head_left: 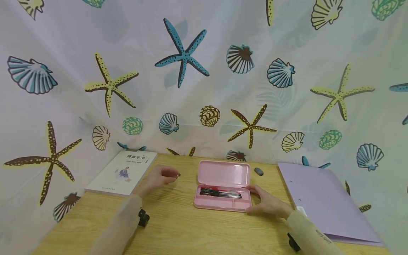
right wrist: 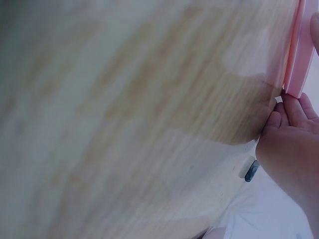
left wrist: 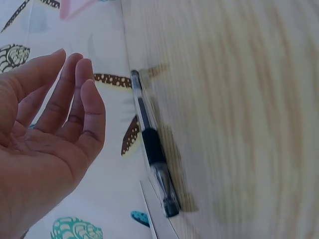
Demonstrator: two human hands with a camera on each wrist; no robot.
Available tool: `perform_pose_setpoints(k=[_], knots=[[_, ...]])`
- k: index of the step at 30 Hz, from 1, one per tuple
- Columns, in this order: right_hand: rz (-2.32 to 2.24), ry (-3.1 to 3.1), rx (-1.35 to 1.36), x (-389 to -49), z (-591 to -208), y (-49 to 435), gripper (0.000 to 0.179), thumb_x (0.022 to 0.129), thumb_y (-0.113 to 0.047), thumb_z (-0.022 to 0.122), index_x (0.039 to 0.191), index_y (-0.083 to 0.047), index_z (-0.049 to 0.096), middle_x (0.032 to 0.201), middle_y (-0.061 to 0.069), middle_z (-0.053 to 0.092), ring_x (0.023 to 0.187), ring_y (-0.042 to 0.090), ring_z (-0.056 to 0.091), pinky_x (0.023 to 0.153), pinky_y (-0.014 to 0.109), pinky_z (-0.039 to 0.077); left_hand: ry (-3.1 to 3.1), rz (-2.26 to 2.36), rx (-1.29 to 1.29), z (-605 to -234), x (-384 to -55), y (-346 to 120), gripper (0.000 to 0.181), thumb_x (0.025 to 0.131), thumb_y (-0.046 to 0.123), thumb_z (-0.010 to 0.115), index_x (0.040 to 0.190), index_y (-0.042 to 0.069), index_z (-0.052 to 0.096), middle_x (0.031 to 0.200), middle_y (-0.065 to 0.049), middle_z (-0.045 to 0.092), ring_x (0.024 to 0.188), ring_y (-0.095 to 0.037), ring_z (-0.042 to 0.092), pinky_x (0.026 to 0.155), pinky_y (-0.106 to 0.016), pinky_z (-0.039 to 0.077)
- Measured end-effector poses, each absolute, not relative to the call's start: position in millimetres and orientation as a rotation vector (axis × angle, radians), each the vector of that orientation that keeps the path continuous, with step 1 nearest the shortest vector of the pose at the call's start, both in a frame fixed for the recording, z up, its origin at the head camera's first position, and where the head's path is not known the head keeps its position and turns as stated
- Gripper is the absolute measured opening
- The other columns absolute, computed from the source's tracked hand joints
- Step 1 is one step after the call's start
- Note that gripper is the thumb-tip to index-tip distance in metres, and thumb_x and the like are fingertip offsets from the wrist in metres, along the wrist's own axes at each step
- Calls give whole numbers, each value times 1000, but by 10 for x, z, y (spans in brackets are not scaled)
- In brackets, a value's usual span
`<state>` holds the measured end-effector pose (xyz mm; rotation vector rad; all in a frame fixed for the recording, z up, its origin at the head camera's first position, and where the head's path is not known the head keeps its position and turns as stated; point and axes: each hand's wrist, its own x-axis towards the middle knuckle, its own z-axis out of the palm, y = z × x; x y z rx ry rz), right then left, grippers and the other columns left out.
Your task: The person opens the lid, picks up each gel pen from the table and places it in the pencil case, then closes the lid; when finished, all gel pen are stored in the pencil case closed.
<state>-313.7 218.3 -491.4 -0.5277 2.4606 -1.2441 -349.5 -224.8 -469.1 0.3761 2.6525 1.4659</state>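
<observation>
A pink pencil case [head_left: 223, 205] lies with its lid [head_left: 224, 173] raised, and several pens [head_left: 220, 193] fill its rear compartment. My right hand [head_left: 267, 202] grips the case's right end, thumb at the front corner and fingers at the back; the right wrist view shows the fingers against the pink case [right wrist: 301, 55]. My left hand [head_left: 160, 177] hovers left of the case, fingers loosely bent with nothing between them. In the left wrist view a clear pen with a black grip [left wrist: 152, 144] lies on the table beside that hand [left wrist: 55, 124], mostly hidden by it in the head view.
A white book [head_left: 124, 173] lies at the table's left, a lilac folder [head_left: 325, 198] at the right. Behind the case's right side sits a small dark oval object [head_left: 259, 171]. A curtain with starfish and shells [head_left: 204, 88] hangs along the table's back edge.
</observation>
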Motion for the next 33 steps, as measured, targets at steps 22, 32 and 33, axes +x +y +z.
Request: perform_pose_setpoints(k=[22, 32, 33], knots=[[-1248, 2449, -509, -3145, -4965, 2189, 86, 76, -29, 85, 145, -14, 37, 154, 15, 38, 147, 35, 23, 118, 59, 6, 2727, 1188, 166, -4822, -3598, -2651, 35, 83, -1, 68, 117, -5, 66, 113, -18, 67, 103, -27, 60, 94, -46, 47], [-1249, 2454, -537, -3145, -4912, 2202, 84, 78, -27, 84, 145, -12, 36, 153, 15, 38, 146, 35, 25, 118, 59, 8, 2665, 1087, 178, -4741, -3533, -2596, 42, 76, -13, 65, 117, -3, 66, 116, -20, 63, 104, -30, 57, 85, -40, 49], [-1251, 2451, -543, -3145, -4912, 2201, 84, 78, -26, 84, 145, -12, 36, 153, 15, 38, 146, 35, 24, 118, 59, 8, 2672, 1074, 172, -4739, -3530, -2592, 43, 75, -13, 65, 116, -2, 66, 116, -20, 63, 104, -29, 57, 83, -38, 50]])
